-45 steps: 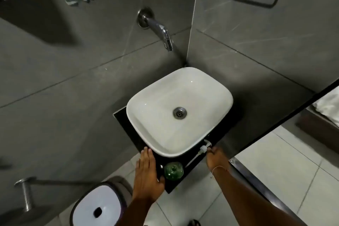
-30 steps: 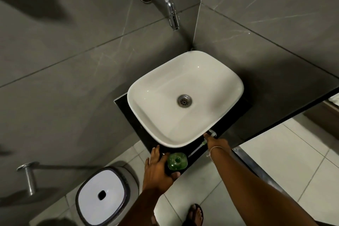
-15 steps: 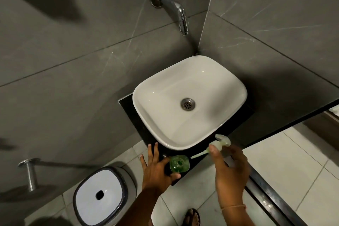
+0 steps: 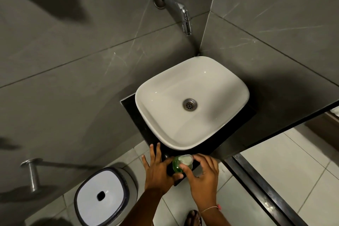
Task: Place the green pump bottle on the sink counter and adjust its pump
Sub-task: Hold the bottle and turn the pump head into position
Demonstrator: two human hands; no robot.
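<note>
Green pump bottle point(image 4: 177, 166) stands at the black tabletop's point(image 4: 132, 108) front corner; left hand point(image 4: 158, 171) fingers wrap it steady so right hand point(image 4: 202, 172) fingers, pinching, can seat the white pump point(image 4: 185, 158).

Single head view, steep downward over sink point(image 4: 192, 101), hands near bottom edge.

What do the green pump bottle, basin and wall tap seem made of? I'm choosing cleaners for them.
Green pump bottle: translucent green plastic, by its see-through glossy body; its pump head looks like whitish plastic.
Basin: glossy white, probably glazed ceramic, with soft highlights.
Wall tap: polished metal, likely chrome-plated, given its mirror-like reflections.
</note>
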